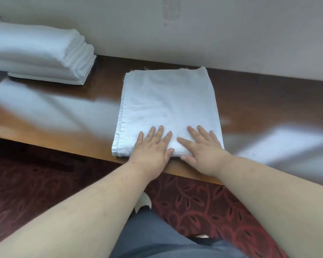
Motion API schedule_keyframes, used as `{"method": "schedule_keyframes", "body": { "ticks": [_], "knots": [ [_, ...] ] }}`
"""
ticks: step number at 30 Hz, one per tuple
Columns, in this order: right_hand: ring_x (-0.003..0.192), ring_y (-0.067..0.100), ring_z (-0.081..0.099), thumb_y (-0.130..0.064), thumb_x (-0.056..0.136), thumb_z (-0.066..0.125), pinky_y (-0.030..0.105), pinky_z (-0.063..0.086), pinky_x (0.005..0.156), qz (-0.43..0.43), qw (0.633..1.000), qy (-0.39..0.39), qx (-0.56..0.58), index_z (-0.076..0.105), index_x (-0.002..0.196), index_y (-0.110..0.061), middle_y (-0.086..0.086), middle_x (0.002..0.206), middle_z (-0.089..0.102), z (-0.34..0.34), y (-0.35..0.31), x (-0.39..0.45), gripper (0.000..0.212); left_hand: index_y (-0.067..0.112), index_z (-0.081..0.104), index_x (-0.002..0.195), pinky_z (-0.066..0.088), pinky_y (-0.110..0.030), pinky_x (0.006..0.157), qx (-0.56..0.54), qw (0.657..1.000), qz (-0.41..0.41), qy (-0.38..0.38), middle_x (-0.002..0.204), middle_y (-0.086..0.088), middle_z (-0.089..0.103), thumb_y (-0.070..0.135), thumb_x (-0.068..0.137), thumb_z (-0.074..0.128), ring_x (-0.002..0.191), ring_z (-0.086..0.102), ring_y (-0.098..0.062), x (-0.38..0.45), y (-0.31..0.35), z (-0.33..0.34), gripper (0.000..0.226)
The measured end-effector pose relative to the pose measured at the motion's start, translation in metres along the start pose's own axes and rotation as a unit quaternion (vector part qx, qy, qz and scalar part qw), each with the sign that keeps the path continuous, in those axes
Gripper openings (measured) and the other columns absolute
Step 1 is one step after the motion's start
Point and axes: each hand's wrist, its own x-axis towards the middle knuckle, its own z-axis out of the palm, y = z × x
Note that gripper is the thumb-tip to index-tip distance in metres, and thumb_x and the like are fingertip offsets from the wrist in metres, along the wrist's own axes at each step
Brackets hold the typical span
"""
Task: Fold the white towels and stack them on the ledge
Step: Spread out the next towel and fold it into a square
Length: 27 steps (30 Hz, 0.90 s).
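A white towel [166, 101] lies folded into a flat rectangle on the glossy brown wooden ledge [60, 116], its near edge at the ledge's front. My left hand [153, 148] and my right hand [201, 149] lie side by side, palms down, fingers straight, pressing on the towel's near end. A stack of several folded white towels [39, 53] sits at the back left of the ledge, against the wall.
A pale wall [213, 30] runs along the back of the ledge. Below the front edge lies a dark red patterned carpet [194, 205]. My grey trousers [157, 239] fill the bottom middle. Bare ledge stretches to the right of the towel.
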Motion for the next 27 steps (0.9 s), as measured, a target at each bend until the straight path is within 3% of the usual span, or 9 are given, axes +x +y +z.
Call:
{"method": "schedule_keyframes", "body": {
  "ticks": [3, 7, 10, 12, 14, 16, 18, 21, 27],
  "knots": [
    [0.149, 0.023, -0.026, -0.072, 0.091, 0.031, 0.049, -0.013, 0.120, 0.020, 0.999, -0.020, 0.030, -0.003, 0.153, -0.049, -0.003, 0.164, -0.021, 0.012, -0.009, -0.004, 0.075, 0.035, -0.003, 0.154, -0.005, -0.052, 0.119, -0.009, 1.000, -0.012, -0.014, 0.164, 0.002, -0.013, 0.058, 0.091, -0.003, 0.149, -0.014, -0.020, 0.005, -0.017, -0.005, 0.067],
    [0.150, 0.024, -0.021, -0.079, 0.087, 0.026, 0.049, -0.005, 0.121, 0.038, 0.998, -0.041, 0.034, -0.005, 0.153, -0.050, -0.004, 0.165, -0.019, 0.009, -0.019, -0.007, 0.078, 0.040, -0.006, 0.153, -0.005, -0.051, 0.119, -0.012, 1.000, -0.004, -0.027, 0.163, 0.003, -0.016, 0.059, 0.090, -0.002, 0.149, -0.017, -0.020, 0.006, -0.031, -0.008, 0.065],
    [0.145, 0.027, 0.015, -0.080, 0.083, 0.019, 0.047, 0.020, 0.114, 0.047, 0.999, 0.006, 0.019, 0.026, 0.148, -0.052, -0.002, 0.161, 0.020, -0.010, -0.019, -0.004, 0.071, 0.040, -0.003, 0.153, -0.003, -0.050, 0.120, -0.012, 1.000, 0.005, -0.018, 0.164, 0.003, -0.014, 0.060, 0.091, 0.000, 0.149, -0.015, -0.019, 0.007, -0.031, -0.012, 0.065],
    [0.123, 0.024, 0.039, -0.073, 0.085, 0.017, 0.042, 0.034, 0.101, 0.037, 0.997, 0.065, 0.008, 0.055, 0.129, -0.046, -0.003, 0.135, 0.049, -0.020, -0.020, 0.004, 0.064, 0.040, 0.004, 0.154, 0.000, -0.047, 0.120, -0.005, 1.000, 0.008, 0.000, 0.165, 0.001, -0.006, 0.060, 0.093, 0.004, 0.150, -0.009, -0.020, 0.009, -0.031, -0.013, 0.064],
    [0.116, 0.022, 0.045, -0.060, 0.094, 0.024, 0.039, 0.037, 0.097, 0.013, 0.995, 0.101, 0.002, 0.063, 0.120, -0.042, -0.006, 0.124, 0.054, -0.023, -0.020, 0.016, 0.050, 0.038, 0.014, 0.153, 0.003, -0.042, 0.120, -0.010, 0.999, 0.018, 0.028, 0.164, 0.000, 0.003, 0.058, 0.096, 0.011, 0.150, -0.003, -0.020, 0.013, -0.030, -0.013, 0.061],
    [0.130, 0.022, 0.040, -0.046, 0.101, 0.032, 0.038, 0.031, 0.108, -0.004, 0.993, 0.114, 0.015, 0.055, 0.134, -0.039, -0.006, 0.140, 0.050, -0.022, -0.014, 0.032, 0.041, 0.034, 0.015, 0.154, 0.002, -0.041, 0.121, -0.016, 0.998, 0.057, 0.034, 0.165, 0.000, 0.003, 0.056, 0.097, 0.015, 0.150, -0.003, -0.019, 0.023, -0.029, -0.017, 0.061],
    [0.148, 0.019, 0.021, -0.041, 0.103, 0.033, 0.039, 0.014, 0.121, -0.014, 0.995, 0.097, 0.009, 0.037, 0.150, -0.034, -0.006, 0.159, 0.032, -0.023, -0.006, 0.050, 0.048, 0.030, 0.009, 0.156, -0.002, -0.043, 0.121, -0.012, 0.996, 0.088, 0.015, 0.165, 0.000, -0.004, 0.057, 0.096, 0.015, 0.150, -0.008, -0.019, 0.043, -0.032, -0.023, 0.066],
    [0.153, 0.014, -0.002, -0.050, 0.101, 0.027, 0.041, -0.002, 0.123, -0.007, 0.997, 0.076, -0.005, 0.017, 0.157, -0.033, -0.007, 0.166, 0.009, -0.029, 0.010, 0.083, 0.059, 0.028, 0.005, 0.156, -0.005, -0.045, 0.120, -0.017, 0.996, 0.090, 0.004, 0.164, -0.001, -0.008, 0.058, 0.093, 0.017, 0.150, -0.011, -0.020, 0.082, -0.045, -0.033, 0.071],
    [0.153, 0.017, -0.008, -0.076, 0.086, 0.014, 0.045, -0.004, 0.123, 0.109, 0.986, 0.126, 0.012, 0.006, 0.158, -0.033, -0.002, 0.167, -0.004, -0.043, 0.046, 0.144, 0.084, 0.039, 0.004, 0.154, -0.003, -0.048, 0.120, 0.002, 0.998, 0.045, 0.039, 0.165, -0.004, -0.006, 0.060, 0.095, 0.022, 0.150, -0.008, -0.024, 0.172, -0.077, -0.051, 0.066]
  ]
}}
